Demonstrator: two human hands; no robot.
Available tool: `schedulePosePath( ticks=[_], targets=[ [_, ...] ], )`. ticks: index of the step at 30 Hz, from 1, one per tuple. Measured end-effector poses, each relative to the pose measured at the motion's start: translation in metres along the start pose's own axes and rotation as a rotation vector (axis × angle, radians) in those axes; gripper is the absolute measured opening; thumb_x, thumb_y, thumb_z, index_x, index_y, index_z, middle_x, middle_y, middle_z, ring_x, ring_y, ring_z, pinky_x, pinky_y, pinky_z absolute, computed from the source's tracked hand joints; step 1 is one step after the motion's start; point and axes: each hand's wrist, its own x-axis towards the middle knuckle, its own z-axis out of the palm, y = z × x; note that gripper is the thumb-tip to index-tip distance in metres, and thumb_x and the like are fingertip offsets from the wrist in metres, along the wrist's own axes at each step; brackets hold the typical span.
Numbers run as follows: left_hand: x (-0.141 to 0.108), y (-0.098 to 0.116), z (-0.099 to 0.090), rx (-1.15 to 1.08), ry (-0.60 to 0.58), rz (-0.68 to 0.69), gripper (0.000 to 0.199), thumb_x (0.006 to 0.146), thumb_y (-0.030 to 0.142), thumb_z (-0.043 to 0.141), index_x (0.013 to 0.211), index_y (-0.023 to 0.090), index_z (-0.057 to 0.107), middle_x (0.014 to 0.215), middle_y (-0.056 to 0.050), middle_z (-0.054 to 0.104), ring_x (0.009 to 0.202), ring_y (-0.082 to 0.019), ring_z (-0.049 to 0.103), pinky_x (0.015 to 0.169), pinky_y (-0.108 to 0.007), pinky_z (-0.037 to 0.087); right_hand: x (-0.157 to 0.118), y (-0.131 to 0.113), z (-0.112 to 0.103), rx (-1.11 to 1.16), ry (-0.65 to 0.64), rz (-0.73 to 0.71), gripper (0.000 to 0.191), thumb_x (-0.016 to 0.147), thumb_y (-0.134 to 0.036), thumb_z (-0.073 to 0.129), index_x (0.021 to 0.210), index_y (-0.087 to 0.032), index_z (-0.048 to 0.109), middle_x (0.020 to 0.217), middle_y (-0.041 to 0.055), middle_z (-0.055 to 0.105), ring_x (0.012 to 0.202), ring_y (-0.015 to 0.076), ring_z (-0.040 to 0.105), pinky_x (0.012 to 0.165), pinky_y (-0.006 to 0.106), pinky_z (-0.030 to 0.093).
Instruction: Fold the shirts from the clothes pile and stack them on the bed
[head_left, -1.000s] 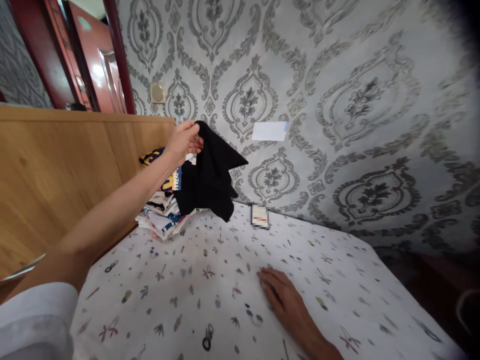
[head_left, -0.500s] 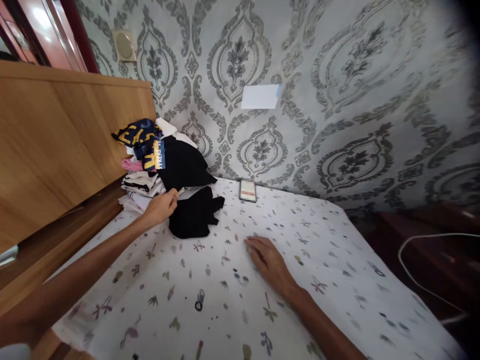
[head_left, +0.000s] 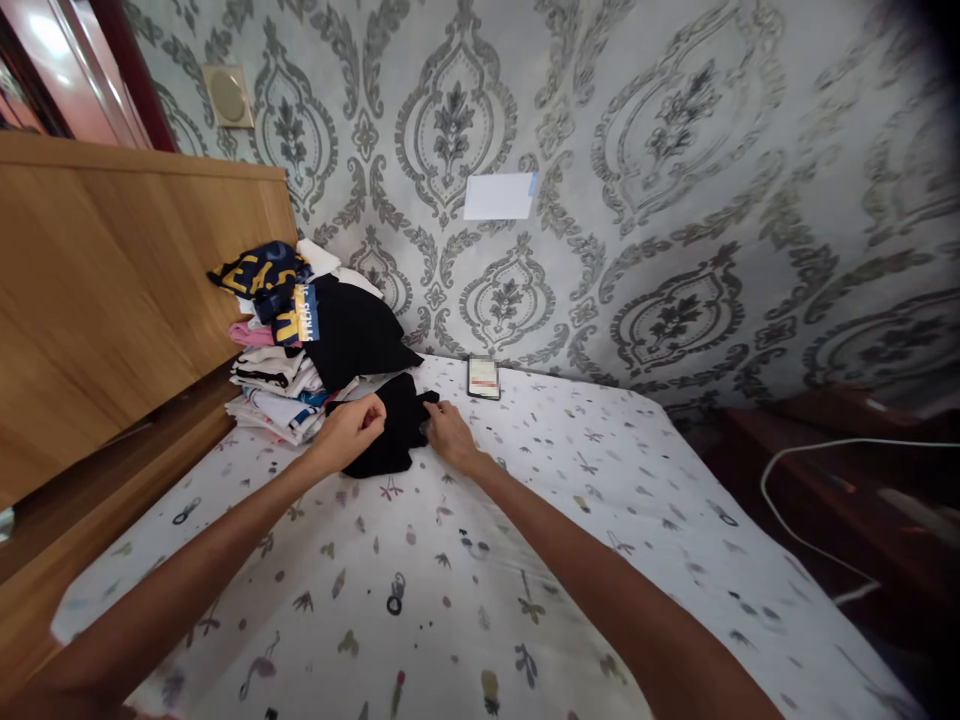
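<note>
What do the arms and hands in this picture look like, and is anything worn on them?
The left hand and right hand are human and ungloved. The forearms are bare; no watch, cable or marking shows. No sleeves are in view.

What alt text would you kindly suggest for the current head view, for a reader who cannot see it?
A person's left hand and right hand are at opposite sides of a small black garment lying on a white patterned sheet. Beside it, a stack of clothes stands near a wooden panel.
</note>
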Motion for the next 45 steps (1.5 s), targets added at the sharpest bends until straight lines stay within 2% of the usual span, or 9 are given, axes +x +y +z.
schedulePosePath(
  ticks=[7, 14, 19, 23, 27, 31, 36, 42, 45],
  targets=[
    [-0.001, -0.016, 0.009, 0.22, 0.013, -0.054, 0.005, 0.082, 0.022, 0.053, 0.084, 0.023, 0.057, 0.091, -0.006, 0.067, 0.094, -0.025, 0.063, 0.079, -0.035, 0.049, 0.014, 0.0, -0.007, 0.129, 0.165, 0.095, 0.03, 0.087, -0.009, 0.044, 0.105, -0.019, 0.066, 0.111, 0.0107, 0.062, 0.101, 0.0248, 0.06, 0.086, 0.036, 0.049],
    [0.009, -0.024, -0.063, -0.893, 0.318, -0.2, 0.022, 0.072, 0.037, 0.057, 0.083, 0.023, 0.045, 0.076, 0.001, 0.06, 0.083, -0.022, 0.068, 0.076, -0.04, 0.057, -0.026, 0.035, -0.087, 0.618, 0.5, 0.047, 0.024, 0.091, -0.036, 0.043, 0.106, -0.02, 0.054, 0.083, 0.0011, 0.062, 0.063, 0.0165, 0.065, 0.059, 0.03, 0.054],
    [-0.008, 0.01, -0.086, -1.1, 0.345, -0.101, 0.015, 0.075, 0.03, 0.055, 0.079, 0.023, 0.042, 0.087, -0.003, 0.066, 0.102, -0.025, 0.067, 0.088, -0.049, 0.056, -0.08, 0.033, -0.163, 0.667, 0.841, -0.251, 0.024, 0.085, -0.046, 0.062, 0.086, -0.022, 0.06, 0.077, -0.0009, 0.062, 0.071, 0.016, 0.064, 0.072, 0.033, 0.057],
    [-0.021, 0.05, -0.082, -1.076, 0.422, 0.006, 0.012, 0.073, 0.026, 0.062, 0.08, 0.025, 0.053, 0.086, 0.001, 0.063, 0.095, -0.019, 0.066, 0.087, -0.037, 0.056, -0.115, 0.02, -0.207, 0.566, 0.972, -0.354, 0.021, 0.09, -0.044, 0.062, 0.084, -0.024, 0.06, 0.077, -0.0002, 0.06, 0.073, 0.0162, 0.062, 0.071, 0.032, 0.057],
    [-0.023, 0.077, -0.089, -1.016, 0.492, 0.193, 0.006, 0.075, 0.022, 0.062, 0.078, 0.023, 0.057, 0.098, 0.0, 0.066, 0.1, -0.017, 0.062, 0.083, -0.027, 0.052, -0.133, 0.018, -0.231, 0.527, 1.017, -0.379, 0.02, 0.092, -0.043, 0.06, 0.084, -0.024, 0.057, 0.074, -0.001, 0.054, 0.069, 0.0146, 0.058, 0.065, 0.029, 0.056],
    [-0.01, 0.084, -0.098, -1.146, 0.382, 0.235, 0.008, 0.078, 0.018, 0.057, 0.081, 0.024, 0.053, 0.078, 0.002, 0.06, 0.079, -0.015, 0.063, 0.068, -0.025, 0.052, -0.126, 0.023, -0.237, 0.538, 0.967, -0.326, 0.023, 0.088, -0.045, 0.063, 0.082, -0.023, 0.057, 0.072, -0.0016, 0.051, 0.066, 0.0136, 0.054, 0.054, 0.024, 0.052],
    [0.021, 0.07, -0.103, -0.91, 0.202, 0.096, 0.017, 0.078, 0.031, 0.065, 0.088, 0.023, 0.054, 0.068, 0.004, 0.055, 0.056, -0.012, 0.056, 0.053, -0.022, 0.047, -0.086, 0.028, -0.24, 0.817, 0.84, -0.126, 0.021, 0.083, -0.034, 0.066, 0.076, -0.022, 0.05, 0.066, -0.0045, 0.049, 0.058, 0.0106, 0.051, 0.046, 0.02, 0.048],
    [0.063, 0.046, -0.132, -0.309, -0.203, 0.1, 0.035, 0.056, 0.036, 0.079, 0.085, 0.021, 0.065, 0.08, -0.003, 0.07, 0.072, -0.023, 0.066, 0.062, -0.03, 0.053, -0.044, 0.04, -0.28, 1.024, 0.863, 0.01, 0.026, 0.083, -0.022, 0.064, 0.07, -0.022, 0.042, 0.061, -0.0081, 0.046, 0.052, 0.008, 0.05, 0.052, 0.023, 0.055],
    [0.072, 0.049, -0.153, 0.063, -0.038, 0.118, 0.027, 0.065, 0.034, 0.07, 0.088, 0.02, 0.067, 0.082, -0.003, 0.07, 0.077, -0.023, 0.064, 0.071, -0.032, 0.051, -0.039, 0.045, -0.307, 1.054, 0.975, -0.107, 0.03, 0.083, -0.025, 0.068, 0.071, -0.023, 0.04, 0.061, -0.0086, 0.043, 0.056, 0.0084, 0.05, 0.062, 0.027, 0.059]
  ],
)
